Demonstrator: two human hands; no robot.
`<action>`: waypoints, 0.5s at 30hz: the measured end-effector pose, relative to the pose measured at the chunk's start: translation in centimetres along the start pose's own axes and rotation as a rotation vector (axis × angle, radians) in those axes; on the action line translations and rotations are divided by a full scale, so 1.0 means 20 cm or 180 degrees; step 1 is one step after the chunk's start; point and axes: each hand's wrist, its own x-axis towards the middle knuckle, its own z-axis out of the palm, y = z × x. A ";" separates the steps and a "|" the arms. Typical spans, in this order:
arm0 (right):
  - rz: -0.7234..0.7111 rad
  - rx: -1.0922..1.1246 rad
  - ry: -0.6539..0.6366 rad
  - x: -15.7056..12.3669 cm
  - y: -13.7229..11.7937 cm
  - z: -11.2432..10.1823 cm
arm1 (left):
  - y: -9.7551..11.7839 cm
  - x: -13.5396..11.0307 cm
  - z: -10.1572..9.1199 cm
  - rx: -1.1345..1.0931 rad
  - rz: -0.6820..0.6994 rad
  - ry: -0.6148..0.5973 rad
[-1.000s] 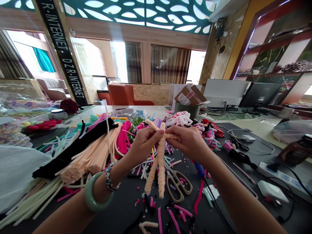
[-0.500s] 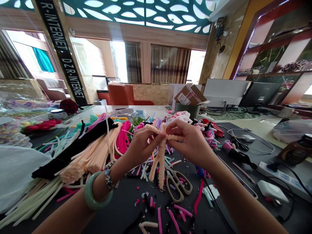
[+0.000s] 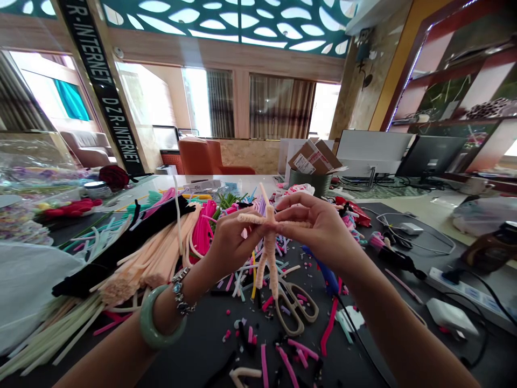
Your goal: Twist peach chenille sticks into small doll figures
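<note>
A peach pipe-cleaner figure [image 3: 270, 253] hangs upright between my hands, with two legs pointing down, arms out to both sides and a thin stem rising at the top. My left hand [image 3: 236, 234] pinches it at the shoulder on the left. From the other side, my right hand [image 3: 309, 226] pinches its shoulder and right arm, part of which the fingers hide. Just below the figure's feet lie scissors [image 3: 297, 307] with beige handles, their blades partly covered. Behind my right wrist is a blue tool [image 3: 327, 277] with a black cord.
Bundles of peach pipe cleaners [image 3: 149, 258] and black ones [image 3: 121, 248] lie at the left. Pink and black offcuts [image 3: 288, 364] litter the dark tabletop in front. A power strip [image 3: 464, 291], a white charger [image 3: 452, 318] and cables are on the right. Monitors [image 3: 374, 153] stand behind.
The figure has turned and risen slightly, its legs swinging to the right. Its thin top stem now shows above my fingers. My right hand has shifted a little, uncovering more of the blue tool.
</note>
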 end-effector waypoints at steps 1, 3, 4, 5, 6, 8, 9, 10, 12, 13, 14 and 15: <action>-0.0008 -0.0017 0.0011 0.00 0.00 0.00 | 0.00 0.00 0.00 -0.0089 -0.0085 -0.0020; -0.0016 -0.0069 0.0050 0.00 0.01 -0.01 | 0.01 0.00 -0.01 -0.0255 -0.0252 -0.0079; -0.0023 -0.0087 0.0068 0.00 0.01 -0.01 | 0.02 -0.01 -0.01 -0.0336 -0.0332 -0.0117; -0.0030 -0.0095 0.0083 0.00 0.01 0.00 | 0.02 -0.01 -0.02 -0.0408 -0.0417 -0.0153; -0.0036 -0.0098 0.0095 0.00 0.01 0.00 | 0.02 -0.01 -0.02 -0.0461 -0.0508 -0.0172; -0.0028 -0.0106 0.0120 0.00 0.00 0.00 | 0.03 -0.01 -0.02 -0.0514 -0.0739 -0.0145; -0.0014 -0.0113 0.0145 0.00 0.00 0.01 | 0.04 -0.01 -0.02 -0.0528 -0.0865 -0.0120; 0.0003 -0.0126 0.0178 0.00 0.00 0.01 | 0.04 -0.01 -0.02 -0.0554 -0.0992 -0.0106; 0.0017 -0.0132 0.0268 0.00 0.00 0.01 | 0.04 0.01 -0.01 -0.0711 -0.1219 -0.0140; 0.0012 -0.0117 0.0311 0.01 0.01 0.00 | 0.04 0.01 -0.01 -0.0855 -0.1322 -0.0175; 0.0002 -0.0087 0.0345 0.01 0.02 0.00 | 0.04 0.02 -0.01 -0.1024 -0.1423 -0.0196; -0.0007 -0.0039 0.0366 0.01 0.02 0.00 | 0.04 0.02 0.00 -0.1197 -0.1525 -0.0200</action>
